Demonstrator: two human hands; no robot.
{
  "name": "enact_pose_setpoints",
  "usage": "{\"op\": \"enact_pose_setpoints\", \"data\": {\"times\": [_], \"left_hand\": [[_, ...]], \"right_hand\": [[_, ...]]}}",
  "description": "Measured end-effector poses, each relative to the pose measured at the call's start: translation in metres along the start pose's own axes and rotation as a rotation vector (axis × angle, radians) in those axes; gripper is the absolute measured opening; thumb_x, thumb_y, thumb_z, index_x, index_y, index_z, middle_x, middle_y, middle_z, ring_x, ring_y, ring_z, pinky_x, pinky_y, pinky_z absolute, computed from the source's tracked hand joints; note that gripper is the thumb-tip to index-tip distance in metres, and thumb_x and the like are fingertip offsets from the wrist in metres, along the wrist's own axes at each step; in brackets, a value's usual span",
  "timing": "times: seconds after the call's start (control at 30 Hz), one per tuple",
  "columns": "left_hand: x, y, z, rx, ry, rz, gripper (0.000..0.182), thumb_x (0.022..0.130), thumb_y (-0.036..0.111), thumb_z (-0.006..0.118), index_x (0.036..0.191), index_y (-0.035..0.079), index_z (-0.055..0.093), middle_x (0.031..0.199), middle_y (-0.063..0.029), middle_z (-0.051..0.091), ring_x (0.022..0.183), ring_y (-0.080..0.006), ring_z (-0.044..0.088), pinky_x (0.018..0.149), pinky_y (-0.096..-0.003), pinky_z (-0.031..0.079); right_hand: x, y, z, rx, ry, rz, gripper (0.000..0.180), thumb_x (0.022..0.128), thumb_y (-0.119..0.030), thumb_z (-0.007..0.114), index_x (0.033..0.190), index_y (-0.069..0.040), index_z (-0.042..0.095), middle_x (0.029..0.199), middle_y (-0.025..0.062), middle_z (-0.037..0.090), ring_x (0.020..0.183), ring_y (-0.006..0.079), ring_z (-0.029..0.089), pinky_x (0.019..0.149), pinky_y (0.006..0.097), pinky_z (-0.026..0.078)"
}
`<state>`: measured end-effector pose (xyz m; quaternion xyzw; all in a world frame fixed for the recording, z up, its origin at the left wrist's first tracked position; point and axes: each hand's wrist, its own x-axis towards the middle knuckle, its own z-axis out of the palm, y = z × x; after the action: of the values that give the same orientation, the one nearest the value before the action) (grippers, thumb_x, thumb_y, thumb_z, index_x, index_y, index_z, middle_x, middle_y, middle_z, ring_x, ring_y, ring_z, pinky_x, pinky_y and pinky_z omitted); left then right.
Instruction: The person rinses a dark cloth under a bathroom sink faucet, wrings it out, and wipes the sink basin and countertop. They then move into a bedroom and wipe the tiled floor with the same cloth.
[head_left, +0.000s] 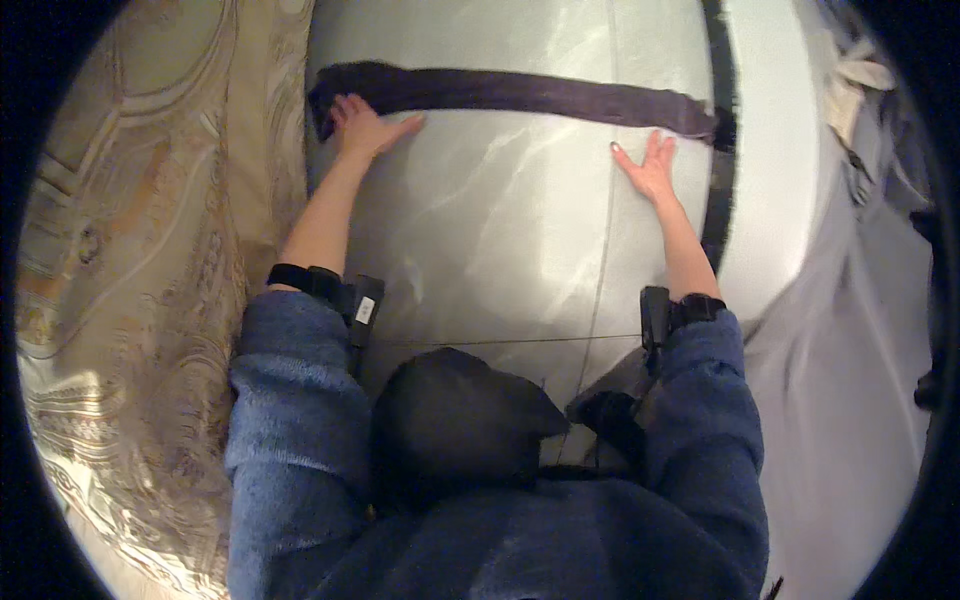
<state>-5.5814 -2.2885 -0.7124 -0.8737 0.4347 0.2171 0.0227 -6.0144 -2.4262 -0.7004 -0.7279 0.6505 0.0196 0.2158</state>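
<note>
A long strip of dark purple-brown folded cloth (510, 91) lies flat across the glossy marble-look tiled floor (480, 225). Its left end is bunched and darker, and its right end reaches a dark floor border. My left hand (367, 131) is spread at the left end, with its fingertips on the cloth and the thumb pointing right along the near edge. Just short of the cloth's near edge by the right end is my right hand (651, 166), fingers apart and holding nothing. Whether its fingertips touch the cloth I cannot tell.
On the left hangs or lies a shiny gold-brown patterned fabric (150, 225). Along the right runs a dark border strip (721, 187), with grey cloth (832, 360) and a beige item (847, 97) beyond it. Black devices (366, 307) are strapped to both my forearms.
</note>
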Motion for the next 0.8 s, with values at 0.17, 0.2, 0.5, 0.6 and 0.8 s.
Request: {"op": "enact_pose_setpoints", "data": {"times": [0.17, 0.2, 0.5, 0.6, 0.8], "left_hand": [[0.025, -0.022, -0.044, -0.055, -0.585, -0.029, 0.119, 0.053, 0.082, 0.063, 0.13, -0.007, 0.046, 0.137, -0.0245, 0.043, 0.134, -0.0387, 0.03, 0.113, -0.0401, 0.017], [0.018, -0.024, -0.048, -0.111, -0.604, 0.016, 0.12, 0.053, 0.082, 0.063, 0.13, -0.008, 0.046, 0.132, -0.0229, 0.049, 0.13, -0.0378, 0.036, 0.111, -0.0402, 0.023], [0.0, 0.02, -0.078, 0.055, -0.283, -0.143, 0.13, 0.06, 0.079, 0.061, 0.136, -0.018, 0.02, 0.144, -0.0309, 0.025, 0.137, -0.0406, 0.019, 0.113, -0.0441, 0.017], [-0.022, 0.013, -0.068, -0.065, -0.143, -0.188, 0.141, 0.055, 0.08, 0.063, 0.137, -0.02, 0.006, 0.146, -0.0381, 0.004, 0.139, -0.0453, 0.007, 0.114, -0.0459, 0.007], [-0.048, 0.007, -0.067, 0.159, 0.055, -0.249, 0.148, 0.047, 0.082, 0.066, 0.14, -0.015, 0.004, 0.148, -0.0343, 0.004, 0.141, -0.0398, 0.002, 0.115, -0.0447, 0.006]], "right_hand": [[-0.042, -0.007, -0.129, -0.577, -0.598, -0.042, 0.108, 0.076, -0.077, 0.044, 0.142, 0.006, 0.022, 0.15, 0.0261, 0.014, 0.141, 0.0342, 0.013, 0.115, 0.042, 0.017], [-0.065, -0.006, -0.161, -0.54, -0.644, -0.113, 0.105, 0.078, -0.075, 0.045, 0.141, 0.006, 0.026, 0.149, 0.0273, 0.014, 0.14, 0.0354, 0.014, 0.114, 0.0417, 0.019], [-0.11, -0.058, -0.229, -0.29, -0.432, -0.128, 0.084, 0.086, -0.059, 0.049, 0.13, 0.011, 0.042, 0.145, 0.032, 0.02, 0.138, 0.0388, 0.02, 0.112, 0.0422, 0.023], [-0.071, -0.068, -0.144, -0.378, -0.052, -0.217, 0.091, 0.084, -0.06, 0.052, 0.135, 0.012, 0.031, 0.146, 0.0338, 0.015, 0.139, 0.0405, 0.014, 0.113, 0.0437, 0.02], [-0.018, -0.065, -0.054, -0.245, 0.204, -0.027, 0.114, 0.071, -0.075, 0.054, 0.143, 0.006, 0.018, 0.146, 0.0347, 0.012, 0.136, 0.051, 0.009, 0.106, 0.0625, 0.016]]}}
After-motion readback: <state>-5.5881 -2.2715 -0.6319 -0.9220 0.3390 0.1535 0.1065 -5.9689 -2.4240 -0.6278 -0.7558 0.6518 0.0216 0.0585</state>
